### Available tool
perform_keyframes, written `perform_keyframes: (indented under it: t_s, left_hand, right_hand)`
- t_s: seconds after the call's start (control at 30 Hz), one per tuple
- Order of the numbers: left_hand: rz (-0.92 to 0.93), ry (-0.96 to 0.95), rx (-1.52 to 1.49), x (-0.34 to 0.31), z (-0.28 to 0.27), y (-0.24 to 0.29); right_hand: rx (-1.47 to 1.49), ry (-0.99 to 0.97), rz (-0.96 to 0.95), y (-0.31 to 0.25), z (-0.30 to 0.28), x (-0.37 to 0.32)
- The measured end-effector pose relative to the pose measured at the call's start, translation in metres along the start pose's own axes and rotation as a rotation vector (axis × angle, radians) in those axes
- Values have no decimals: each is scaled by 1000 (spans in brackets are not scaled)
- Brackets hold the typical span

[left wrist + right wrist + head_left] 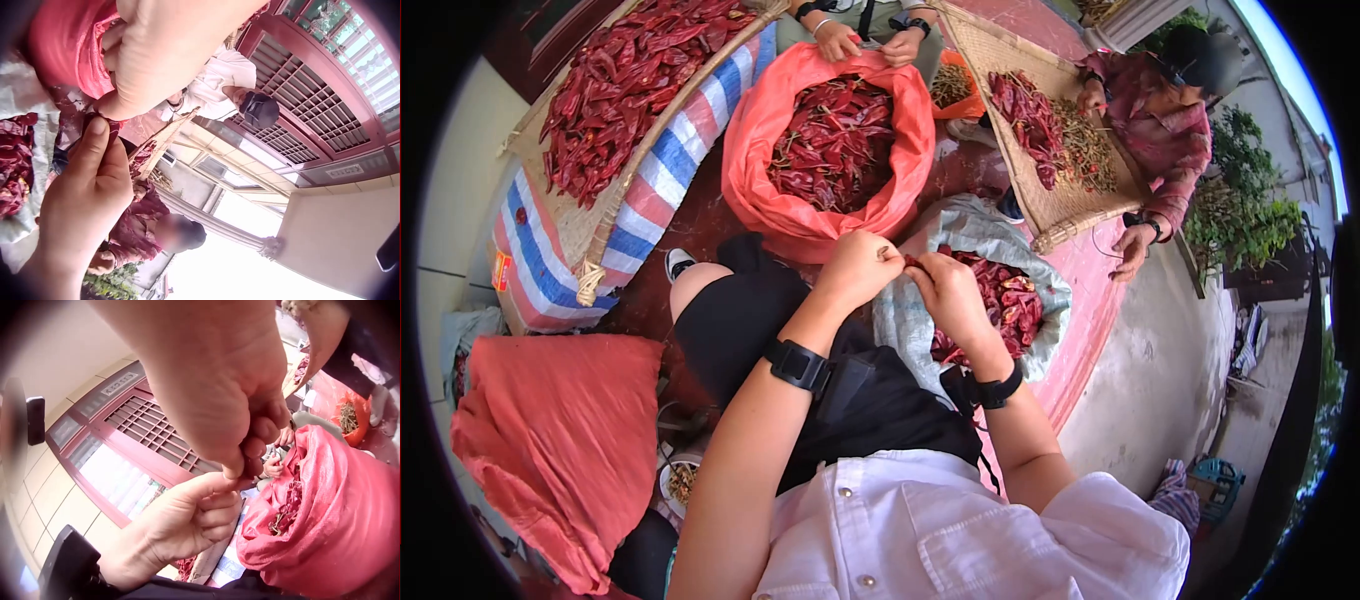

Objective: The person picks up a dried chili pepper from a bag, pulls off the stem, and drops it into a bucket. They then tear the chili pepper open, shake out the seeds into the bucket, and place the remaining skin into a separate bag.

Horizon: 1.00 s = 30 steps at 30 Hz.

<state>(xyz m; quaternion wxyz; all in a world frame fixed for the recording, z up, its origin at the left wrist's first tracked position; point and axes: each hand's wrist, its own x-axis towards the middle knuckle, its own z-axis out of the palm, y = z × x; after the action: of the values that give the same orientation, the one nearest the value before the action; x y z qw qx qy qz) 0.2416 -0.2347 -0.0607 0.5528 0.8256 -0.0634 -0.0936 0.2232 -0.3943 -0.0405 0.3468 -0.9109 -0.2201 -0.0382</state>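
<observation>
My left hand and right hand meet fingertip to fingertip over my lap. Between them is a small dried red chili, mostly hidden by the fingers. The right thumb and forefinger pinch it; the left thumb and curled fingers grip at its other end, where their hold is largely covered. Just below the right hand, a pale green woven sack stands with its mouth spread, full of dried red chilies. Ahead of the left hand is a large pink-red sack holding dried chilies with stems.
A woven tray heaped with chilies rests on a striped bag at left. Across from me, another person's hands work over the pink-red sack. At right, someone in a dark red shirt sorts at a basket of chilies and stems.
</observation>
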Motion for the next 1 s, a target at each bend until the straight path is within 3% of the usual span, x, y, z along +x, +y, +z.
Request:
perform_keyframes:
  t_s: [0.17,0.33,0.53,0.87,1.0]
  left_hand:
    - [3,-38,139,0,-2,0]
    - [-74,-124,-36,7,1,-8]
    - [-193,-71,-173,10,7,-12]
    - [-208,-72,-369,10,7,-12]
    - [-186,-63,-308,7,6,-10]
  right_hand:
    - [-23,-43,24,3,7,-5]
    - [19,-64,19,7,4,-4]
    - [88,-8,-5,9,10,-5]
    - [633,-124,369,20,11,-8]
    - [625,-109,395,22,9,-5]
